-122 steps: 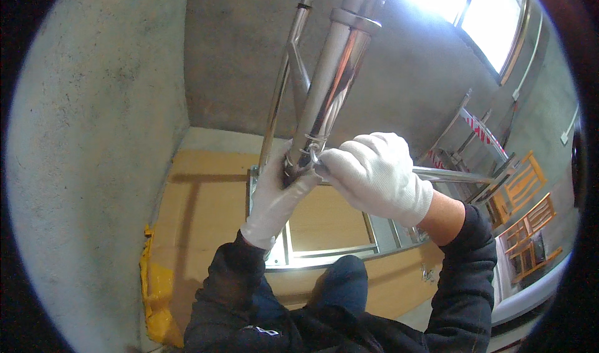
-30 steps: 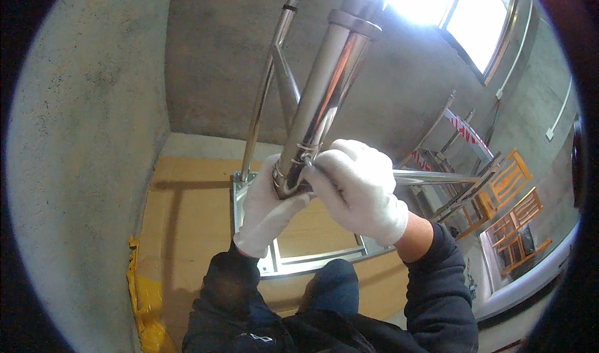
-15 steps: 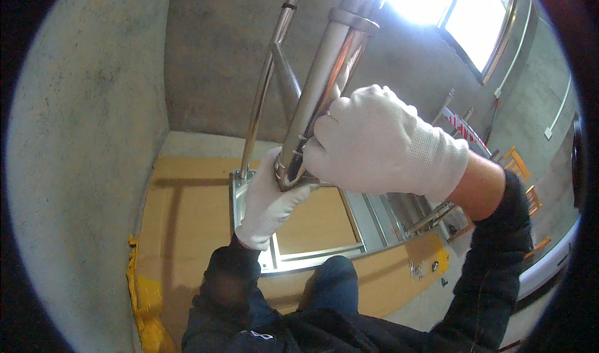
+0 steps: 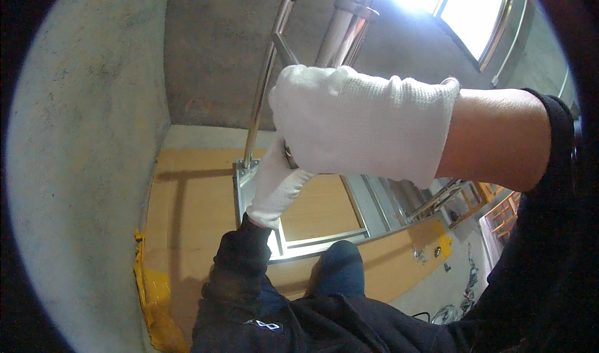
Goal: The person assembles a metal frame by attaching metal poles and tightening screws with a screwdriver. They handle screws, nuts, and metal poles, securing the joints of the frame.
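A thick shiny metal tube (image 4: 334, 41) rises in front of me, slanting up to the right, with a collar near its top. My left hand (image 4: 274, 194), in a white knit glove, grips the tube's lower end; a bit of metal shows beside the thumb. Across the tube's lower part lies my right hand (image 4: 365, 122), also gloved in white. Its back faces me and its fingers curl out of sight, so whatever they hold is hidden. Left of the tube stands a thinner metal post (image 4: 265, 82) with a slanting brace, above a metal frame (image 4: 321, 247) low down.
Brown cardboard (image 4: 193, 222) covers the floor under the frame. A concrete wall (image 4: 93, 147) runs along the left, with yellow plastic sheeting (image 4: 153, 297) at its foot. Small metal parts (image 4: 430, 252) lie at the right, near wooden chairs (image 4: 502, 212). A bright window (image 4: 477, 16) is at upper right.
My right hand has moved left and come closer, now covering the tube's lower part. My left hand stays at the lower end. The whole view has shifted slightly.
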Demonstrator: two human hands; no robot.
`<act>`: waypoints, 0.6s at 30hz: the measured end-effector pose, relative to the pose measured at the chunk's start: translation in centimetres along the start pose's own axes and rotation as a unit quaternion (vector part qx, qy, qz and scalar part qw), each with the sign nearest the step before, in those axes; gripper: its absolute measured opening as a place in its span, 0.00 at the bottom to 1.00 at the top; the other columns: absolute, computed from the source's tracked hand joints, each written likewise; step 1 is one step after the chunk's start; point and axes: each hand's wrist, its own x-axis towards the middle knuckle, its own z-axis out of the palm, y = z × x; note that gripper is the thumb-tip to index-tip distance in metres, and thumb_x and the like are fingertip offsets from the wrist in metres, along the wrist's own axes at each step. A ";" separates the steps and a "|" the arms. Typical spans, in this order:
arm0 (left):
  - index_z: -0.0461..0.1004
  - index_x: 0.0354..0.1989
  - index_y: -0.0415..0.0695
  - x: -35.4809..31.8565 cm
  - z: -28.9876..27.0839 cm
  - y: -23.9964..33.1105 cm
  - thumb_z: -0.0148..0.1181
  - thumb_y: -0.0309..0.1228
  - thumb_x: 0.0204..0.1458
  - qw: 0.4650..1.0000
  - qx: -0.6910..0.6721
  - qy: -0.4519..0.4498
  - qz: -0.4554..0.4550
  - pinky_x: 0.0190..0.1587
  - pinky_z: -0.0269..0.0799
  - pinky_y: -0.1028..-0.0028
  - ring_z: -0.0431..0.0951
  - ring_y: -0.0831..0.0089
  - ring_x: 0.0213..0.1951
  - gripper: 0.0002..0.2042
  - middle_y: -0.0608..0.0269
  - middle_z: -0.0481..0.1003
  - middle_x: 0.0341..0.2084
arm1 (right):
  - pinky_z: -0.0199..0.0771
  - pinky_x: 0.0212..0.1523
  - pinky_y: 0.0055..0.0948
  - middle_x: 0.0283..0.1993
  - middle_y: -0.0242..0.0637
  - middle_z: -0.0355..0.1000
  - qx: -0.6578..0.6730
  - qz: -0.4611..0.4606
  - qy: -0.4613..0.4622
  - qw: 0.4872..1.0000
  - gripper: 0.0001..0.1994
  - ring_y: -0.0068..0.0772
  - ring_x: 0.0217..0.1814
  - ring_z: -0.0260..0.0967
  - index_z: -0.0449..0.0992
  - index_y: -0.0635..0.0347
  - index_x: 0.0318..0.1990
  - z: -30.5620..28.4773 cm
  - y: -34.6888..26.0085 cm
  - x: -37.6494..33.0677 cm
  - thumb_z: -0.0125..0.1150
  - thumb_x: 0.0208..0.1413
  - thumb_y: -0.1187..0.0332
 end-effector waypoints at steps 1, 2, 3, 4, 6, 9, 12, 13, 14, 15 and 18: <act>0.66 0.55 0.39 -0.3 -0.4 0.1 0.71 0.39 0.49 1.000 -0.001 0.008 0.003 0.47 0.70 0.73 0.74 0.75 0.43 0.29 0.60 0.74 0.44 | 0.77 0.35 0.40 0.31 0.32 0.74 0.007 -0.073 -0.009 0.997 0.14 0.41 0.39 0.76 0.81 0.42 0.30 -0.5 0.5 0.0 0.76 0.30 0.63; 0.66 0.55 0.39 -0.6 -0.7 0.2 0.71 0.39 0.50 1.000 -0.002 0.017 0.006 0.47 0.71 0.72 0.74 0.74 0.43 0.29 0.60 0.74 0.44 | 0.77 0.34 0.39 0.31 0.33 0.74 0.022 -0.039 0.028 0.999 0.14 0.41 0.39 0.76 0.81 0.42 0.30 0.1 0.3 0.3 0.75 0.30 0.63; 0.67 0.55 0.39 -0.8 -1.1 -0.1 0.70 0.39 0.51 1.000 0.010 0.025 0.016 0.47 0.71 0.72 0.74 0.74 0.43 0.28 0.59 0.75 0.45 | 0.77 0.34 0.38 0.32 0.33 0.74 0.038 -0.007 0.066 0.997 0.14 0.41 0.39 0.76 0.81 0.41 0.30 1.5 0.0 0.9 0.75 0.31 0.63; 0.67 0.55 0.40 -0.7 -0.6 -0.5 0.70 0.39 0.51 0.999 0.009 0.020 0.036 0.47 0.71 0.72 0.75 0.73 0.43 0.27 0.59 0.75 0.45 | 0.77 0.33 0.37 0.32 0.33 0.74 0.052 0.038 0.088 0.994 0.13 0.41 0.39 0.76 0.82 0.40 0.31 2.5 -0.5 0.9 0.75 0.31 0.64; 0.68 0.55 0.41 -0.3 -0.1 -1.6 0.68 0.38 0.53 0.998 -0.003 0.012 0.057 0.48 0.71 0.72 0.75 0.72 0.44 0.25 0.59 0.75 0.46 | 0.78 0.33 0.44 0.34 0.36 0.75 -0.006 0.005 0.052 0.999 0.14 0.44 0.40 0.75 0.83 0.42 0.34 3.2 -0.3 2.1 0.75 0.34 0.64; 0.69 0.55 0.42 -0.8 -0.4 -3.1 0.66 0.36 0.54 0.997 0.015 0.020 0.077 0.50 0.71 0.72 0.75 0.70 0.46 0.22 0.60 0.75 0.47 | 0.78 0.32 0.62 0.37 0.41 0.76 0.061 0.017 0.040 0.997 0.16 0.49 0.40 0.76 0.83 0.47 0.38 3.6 -0.6 4.3 0.74 0.37 0.64; 0.70 0.55 0.42 -1.0 -1.1 -5.5 0.66 0.35 0.54 0.994 0.079 0.029 0.074 0.53 0.70 0.71 0.75 0.71 0.48 0.22 0.62 0.75 0.48 | 0.72 0.24 0.78 0.38 0.45 0.77 0.111 -0.019 0.087 0.990 0.15 0.54 0.37 0.77 0.82 0.54 0.41 4.5 -1.0 5.8 0.69 0.43 0.63; 0.70 0.56 0.43 -1.0 -1.3 -6.1 0.69 0.35 0.52 0.996 0.073 0.027 0.048 0.54 0.69 0.71 0.74 0.71 0.48 0.24 0.64 0.75 0.49 | 0.74 0.25 0.72 0.37 0.45 0.77 0.104 -0.040 0.114 0.987 0.14 0.53 0.37 0.77 0.82 0.54 0.40 4.7 -0.9 6.0 0.67 0.45 0.63; 0.70 0.58 0.43 -1.0 -1.5 -6.6 0.71 0.35 0.50 0.997 0.068 0.026 0.022 0.56 0.68 0.70 0.74 0.72 0.49 0.27 0.65 0.75 0.50 | 0.76 0.26 0.67 0.36 0.45 0.77 0.097 -0.061 0.140 0.983 0.13 0.52 0.37 0.78 0.82 0.55 0.39 5.0 -0.8 6.3 0.66 0.46 0.62; 0.69 0.56 0.43 -1.2 -1.5 -6.9 0.67 0.35 0.53 0.990 0.118 0.044 0.070 0.53 0.69 0.70 0.74 0.72 0.48 0.23 0.64 0.75 0.48 | 0.78 0.27 0.62 0.36 0.44 0.78 0.090 -0.081 0.167 0.978 0.12 0.50 0.37 0.78 0.81 0.55 0.38 5.2 -0.6 6.5 0.65 0.48 0.62; 0.69 0.54 0.43 -1.6 -1.0 -7.7 0.58 0.35 0.59 0.962 0.208 0.068 0.160 0.48 0.71 0.71 0.74 0.72 0.45 0.17 0.63 0.74 0.45 | 0.79 0.28 0.44 0.33 0.40 0.76 0.081 -0.129 0.235 0.960 0.09 0.42 0.35 0.78 0.78 0.57 0.33 6.6 -0.9 6.8 0.62 0.50 0.62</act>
